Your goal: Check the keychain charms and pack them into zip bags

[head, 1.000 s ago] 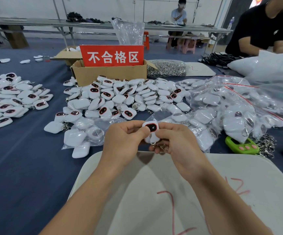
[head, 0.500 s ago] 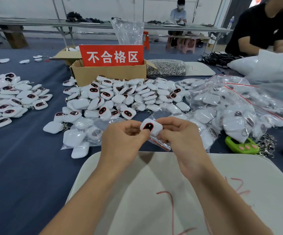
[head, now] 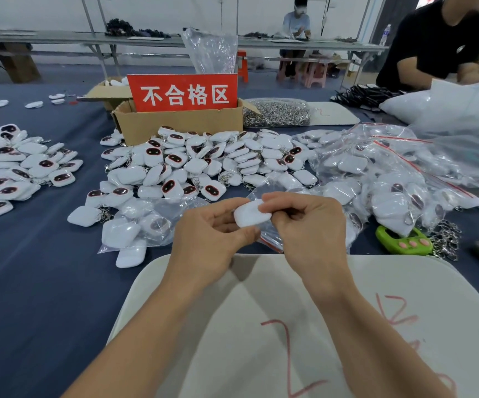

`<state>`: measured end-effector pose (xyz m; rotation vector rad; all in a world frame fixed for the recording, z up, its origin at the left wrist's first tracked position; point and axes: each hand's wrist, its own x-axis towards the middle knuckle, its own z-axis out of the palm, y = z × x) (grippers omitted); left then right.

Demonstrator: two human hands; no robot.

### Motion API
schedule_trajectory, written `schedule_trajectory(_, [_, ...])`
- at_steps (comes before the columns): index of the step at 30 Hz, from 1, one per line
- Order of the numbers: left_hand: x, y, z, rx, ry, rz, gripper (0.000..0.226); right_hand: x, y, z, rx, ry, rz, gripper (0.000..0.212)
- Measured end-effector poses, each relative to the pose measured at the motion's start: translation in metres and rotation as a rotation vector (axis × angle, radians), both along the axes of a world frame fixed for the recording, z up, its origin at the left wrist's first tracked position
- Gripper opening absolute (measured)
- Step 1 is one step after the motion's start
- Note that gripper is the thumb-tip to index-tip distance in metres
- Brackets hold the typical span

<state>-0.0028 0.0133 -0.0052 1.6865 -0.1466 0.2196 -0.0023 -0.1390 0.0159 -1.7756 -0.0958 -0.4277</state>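
A white keychain charm (head: 251, 215) is pinched from both sides: by the curled thumb and forefinger of the left hand (head: 209, 237) and by the thumb tip and bent fingers of the right hand (head: 311, 228). Its smooth, glossy, rounded-square blank side is turned upward. A clear, crinkled zip bag (head: 270, 239) with a red seal strip is seen just beneath the right fingers.

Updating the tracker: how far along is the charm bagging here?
Done: filled zip bags heaped on the right, another bag beside the left hand. In hand: left and right hand pinch one white charm, plain side up, by a small zip bag, seemingly not yet inside. Left: the loose charm pile before the cardboard box and the far-left pile.
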Motion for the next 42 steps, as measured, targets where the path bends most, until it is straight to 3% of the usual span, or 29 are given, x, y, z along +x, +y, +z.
schedule_trajectory(2, [0.0,0.0,0.0,0.024,0.002,0.025,0.043,0.001,-0.001,0.0,-0.014,0.005,0.022,0.047])
schedule_trajectory(5, [-0.003,-0.002,0.001,0.169,-0.045,0.014,0.009,0.0,0.0,0.0,0.025,0.031,0.107,0.036])
schedule_trajectory(9, [-0.008,-0.005,0.003,0.212,-0.126,0.038,0.015,0.0,0.0,-0.001,0.084,0.026,0.135,0.035])
schedule_trajectory(13, [-0.009,-0.006,0.004,0.056,-0.153,0.067,0.047,0.001,-0.001,-0.003,0.145,0.028,0.159,0.033])
schedule_trajectory(18, [-0.009,-0.005,0.005,0.03,-0.152,0.107,0.043,0.001,0.001,-0.003,0.138,0.041,0.162,0.033])
schedule_trajectory(27, [-0.013,-0.008,0.007,0.155,-0.268,0.157,0.04,0.001,0.0,-0.005,0.0,0.098,0.09,0.027])
schedule_trajectory(33, [-0.011,-0.007,0.01,0.027,-0.123,0.208,0.013,-0.004,0.005,-0.002,-0.101,0.19,0.216,0.011])
schedule_trajectory(37, [-0.004,0.0,0.012,-0.144,0.061,0.215,0.047,-0.005,0.008,0.003,0.174,0.289,0.326,0.013])
schedule_trajectory(42, [-0.002,-0.001,0.014,-0.22,0.111,0.15,0.048,-0.004,0.003,0.004,0.257,0.345,0.346,0.016])
